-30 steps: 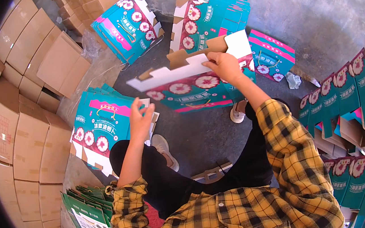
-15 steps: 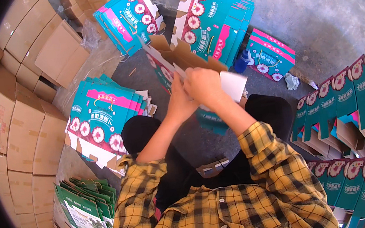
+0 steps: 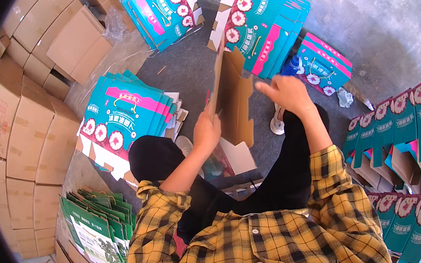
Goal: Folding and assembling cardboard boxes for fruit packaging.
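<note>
Left hand (image 3: 207, 133) clamps a carton (image 3: 239, 110) in its fingers, right hand (image 3: 290, 94) near it, thumb and fingers apart.

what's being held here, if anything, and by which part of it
The left hand holds the open carton by its left wall. The right hand is open beside it, with nothing visible in its grasp.

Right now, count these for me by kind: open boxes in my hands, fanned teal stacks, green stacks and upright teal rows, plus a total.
Open box, in the left hand: 1
Fanned teal stacks: 3
Green stack: 1
Upright teal rows: 2
Total: 7
</note>
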The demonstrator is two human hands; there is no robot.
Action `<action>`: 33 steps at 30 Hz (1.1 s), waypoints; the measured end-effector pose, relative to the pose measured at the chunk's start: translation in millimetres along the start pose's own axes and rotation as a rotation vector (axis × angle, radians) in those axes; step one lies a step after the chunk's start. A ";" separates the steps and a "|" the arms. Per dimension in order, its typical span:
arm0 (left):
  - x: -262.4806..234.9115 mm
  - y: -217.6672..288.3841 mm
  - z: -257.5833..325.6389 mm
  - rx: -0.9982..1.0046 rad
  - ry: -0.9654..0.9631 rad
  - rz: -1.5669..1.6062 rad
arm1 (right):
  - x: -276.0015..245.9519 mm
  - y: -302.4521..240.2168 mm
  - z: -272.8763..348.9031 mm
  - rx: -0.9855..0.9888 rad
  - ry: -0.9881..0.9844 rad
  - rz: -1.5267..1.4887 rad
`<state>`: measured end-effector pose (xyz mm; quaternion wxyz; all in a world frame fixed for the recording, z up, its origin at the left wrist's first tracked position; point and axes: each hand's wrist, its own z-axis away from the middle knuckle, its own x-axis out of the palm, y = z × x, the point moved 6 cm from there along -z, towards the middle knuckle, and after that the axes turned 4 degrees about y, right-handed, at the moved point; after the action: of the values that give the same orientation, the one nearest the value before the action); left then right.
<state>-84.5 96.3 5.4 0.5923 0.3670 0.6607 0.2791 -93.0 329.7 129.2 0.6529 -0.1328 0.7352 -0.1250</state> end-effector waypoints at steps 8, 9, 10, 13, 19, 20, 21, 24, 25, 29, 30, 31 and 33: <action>5.9 -6.6 1.0 0.162 0.075 0.034 | 120.3 -7.7 4.0 -0.020 -0.236 -0.486; 4.9 -0.9 1.6 0.206 0.056 -0.013 | 127.0 -5.7 -2.4 -0.147 -0.065 -0.344; -0.3 3.0 3.3 0.199 0.061 -0.017 | 128.6 -5.9 -6.2 -0.154 -0.071 -0.347; -6.2 17.1 6.8 0.121 -0.002 0.009 | 131.3 26.3 -20.3 0.121 -0.277 -0.457; -21.9 38.9 17.4 0.350 -0.057 -0.173 | 90.3 85.1 -77.5 0.167 -0.142 -0.598; -19.5 38.0 20.2 0.371 -0.108 -0.208 | 88.2 92.8 -85.5 0.175 -0.123 -0.651; -15.9 37.5 22.5 0.392 -0.158 -0.243 | 90.3 98.6 -89.0 0.181 -0.118 -0.652; 0.3 43.3 27.8 0.514 -0.225 -0.369 | 97.1 115.6 -94.7 0.189 -0.117 -0.566; 3.7 48.1 28.9 0.567 -0.229 -0.347 | 99.0 114.7 -94.8 0.158 -0.114 -0.494; 13.7 58.3 29.3 0.619 -0.314 -0.356 | 95.9 116.1 -89.8 0.179 -0.090 -0.408; 14.0 61.0 27.7 0.656 -0.319 -0.349 | 95.2 115.8 -88.4 0.209 -0.100 -0.429; 17.4 66.6 30.6 0.691 -0.335 -0.329 | 92.4 120.7 -84.2 0.222 -0.105 -0.426; 21.7 73.6 24.1 0.710 -0.353 -0.323 | 85.2 119.9 -84.9 0.081 -0.125 -0.365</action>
<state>-50.0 154.8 48.6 0.5694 0.4822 0.6531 -0.1292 -190.7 412.0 17.3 0.6684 -0.2453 0.6514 -0.2623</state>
